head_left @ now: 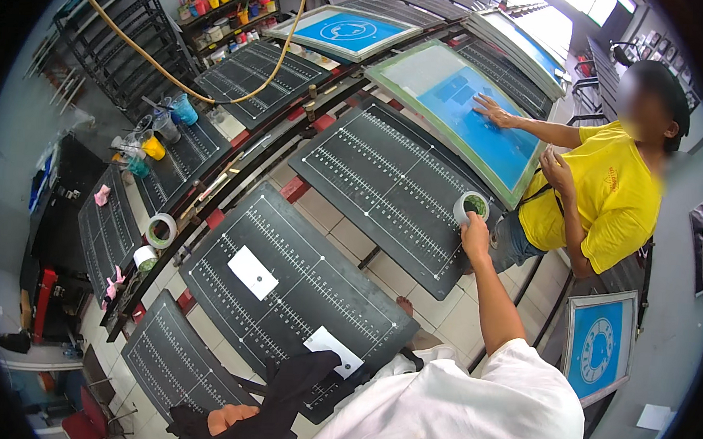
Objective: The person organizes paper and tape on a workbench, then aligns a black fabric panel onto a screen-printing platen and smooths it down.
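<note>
The right hand (pixel 476 235) has its fingers closed on the near edge of a round, pale roll of tape with a green inside (pixel 460 210), over the corner of a flat, black rectangular counter board with white ruled scales (pixel 354 168); whether the roll also rests there I cannot tell. The left hand (pixel 231 418), low and well to the left, has its fingers bent around a loose, matte black cloth (pixel 299 384).

Between the two hands lies a second scale-marked black board (pixel 302 245), carrying two white rectangular cards with small dark marks (pixel 253 273) (pixel 333 351); the lower card sits just beside the cloth, up and right of the left fingers.

Beyond the right fingers, a pale-framed screen with blue mesh (pixel 514 152) lies under the spread hand of a co-worker in a yellow shirt (pixel 598 224). To the right of the right fingers and nearer the wearer, a smaller blue framed screen with a white ring design (pixel 597 349) stands tilted by the grey wall (pixel 683 261).

Far left of the right fingers are plastic cups of coloured liquid (pixel 153 145), with a black metal rack (pixel 115 36) behind. Pale floor tiles (pixel 380 273) show between the boards.
</note>
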A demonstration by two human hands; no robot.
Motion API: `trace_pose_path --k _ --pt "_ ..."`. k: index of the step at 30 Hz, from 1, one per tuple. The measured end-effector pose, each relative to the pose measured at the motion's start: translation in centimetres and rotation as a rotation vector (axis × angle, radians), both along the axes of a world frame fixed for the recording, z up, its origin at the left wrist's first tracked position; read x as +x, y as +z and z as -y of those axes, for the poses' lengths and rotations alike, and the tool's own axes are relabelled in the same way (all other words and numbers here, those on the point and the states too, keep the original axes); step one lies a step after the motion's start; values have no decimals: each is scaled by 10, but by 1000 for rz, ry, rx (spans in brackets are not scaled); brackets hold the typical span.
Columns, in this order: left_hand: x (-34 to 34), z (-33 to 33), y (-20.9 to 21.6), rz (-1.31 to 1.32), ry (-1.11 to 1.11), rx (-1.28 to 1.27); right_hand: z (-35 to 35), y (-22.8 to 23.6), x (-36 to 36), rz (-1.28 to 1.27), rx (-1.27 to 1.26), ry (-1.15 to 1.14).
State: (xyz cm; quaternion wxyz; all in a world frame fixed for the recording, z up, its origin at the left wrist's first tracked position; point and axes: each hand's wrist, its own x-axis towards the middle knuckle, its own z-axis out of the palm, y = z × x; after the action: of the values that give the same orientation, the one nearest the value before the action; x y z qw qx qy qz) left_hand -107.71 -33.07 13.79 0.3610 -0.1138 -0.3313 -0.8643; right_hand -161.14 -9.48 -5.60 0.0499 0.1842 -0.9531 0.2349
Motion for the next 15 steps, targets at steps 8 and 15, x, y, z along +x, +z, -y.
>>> trace_pose_path --k 8,15 --pt "-20 -41 22 -22 -6 -66 -4 33 -14 -70 -288 63" --pt "-56 -65 36 -33 -44 -111 -39 20 -27 -127 -338 112"
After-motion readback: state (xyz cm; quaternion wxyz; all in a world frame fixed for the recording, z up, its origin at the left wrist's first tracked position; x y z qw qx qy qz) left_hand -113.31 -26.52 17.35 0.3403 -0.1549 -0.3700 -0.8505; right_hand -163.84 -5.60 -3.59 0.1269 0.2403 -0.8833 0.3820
